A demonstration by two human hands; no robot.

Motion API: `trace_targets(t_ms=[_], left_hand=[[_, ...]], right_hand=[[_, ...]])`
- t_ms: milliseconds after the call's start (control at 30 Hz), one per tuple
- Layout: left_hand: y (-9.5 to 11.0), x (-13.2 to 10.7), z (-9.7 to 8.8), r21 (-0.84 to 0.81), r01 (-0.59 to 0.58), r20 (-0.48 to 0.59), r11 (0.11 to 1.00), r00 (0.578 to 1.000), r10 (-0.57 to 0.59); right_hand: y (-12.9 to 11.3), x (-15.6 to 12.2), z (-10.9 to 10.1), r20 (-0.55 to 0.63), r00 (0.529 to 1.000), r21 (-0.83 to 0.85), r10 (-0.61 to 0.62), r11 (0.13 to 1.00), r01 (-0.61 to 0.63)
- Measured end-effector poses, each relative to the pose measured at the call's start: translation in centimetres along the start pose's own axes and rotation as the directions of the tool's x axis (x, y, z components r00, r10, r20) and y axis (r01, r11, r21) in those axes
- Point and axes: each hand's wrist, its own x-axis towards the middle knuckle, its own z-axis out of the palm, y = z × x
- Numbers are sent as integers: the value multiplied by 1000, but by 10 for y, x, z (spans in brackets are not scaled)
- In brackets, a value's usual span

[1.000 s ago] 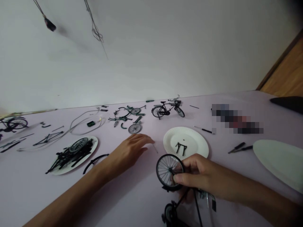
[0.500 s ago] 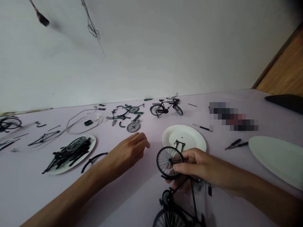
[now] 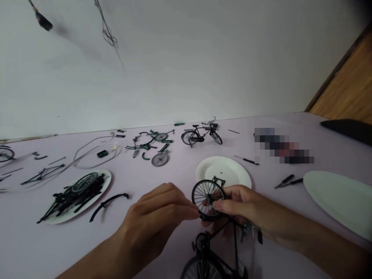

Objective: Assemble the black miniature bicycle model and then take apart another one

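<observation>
My right hand [image 3: 247,211] grips a small black model bicycle [image 3: 215,236] by its front wheel [image 3: 205,197], holding it just above the table near me. My left hand [image 3: 157,221] has its fingers pinched together at the lower left rim of that wheel; whatever small part it holds is too tiny to name. Right behind the wheel lies a white paper plate [image 3: 232,172] with a small black bracket [image 3: 218,180] on it.
A paper plate piled with black parts [image 3: 76,190] sits at the left, a loose black mudguard [image 3: 109,201] beside it. Further back stand a finished model bicycle [image 3: 201,134] and green bicycle parts [image 3: 151,145]. Screwdrivers [image 3: 287,181] and another white plate [image 3: 340,201] lie right.
My left hand came back from the table beside the plate and closed in a pinch at the wheel. The right hand kept the bicycle almost still.
</observation>
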Motion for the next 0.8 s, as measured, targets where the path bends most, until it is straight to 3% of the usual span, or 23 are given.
trace_targets(t_ms=[200, 500, 633, 800], left_hand=[[0, -4, 6, 96, 33, -39, 995, 999, -29], [7, -5, 4, 233, -60, -84, 971, 993, 82], [5, -4, 2, 384, -147, -15, 912, 986, 165], [10, -10, 1, 587, -158, 22, 794, 984, 179]], right_hand=[[0, 1, 1, 2, 1000, -15, -15, 1000, 15], [3, 3, -1, -15, 999, 64, -36, 997, 37], [2, 1, 0, -26, 999, 89, -28, 996, 30], [0, -2, 2, -51, 999, 63, 5, 998, -2]])
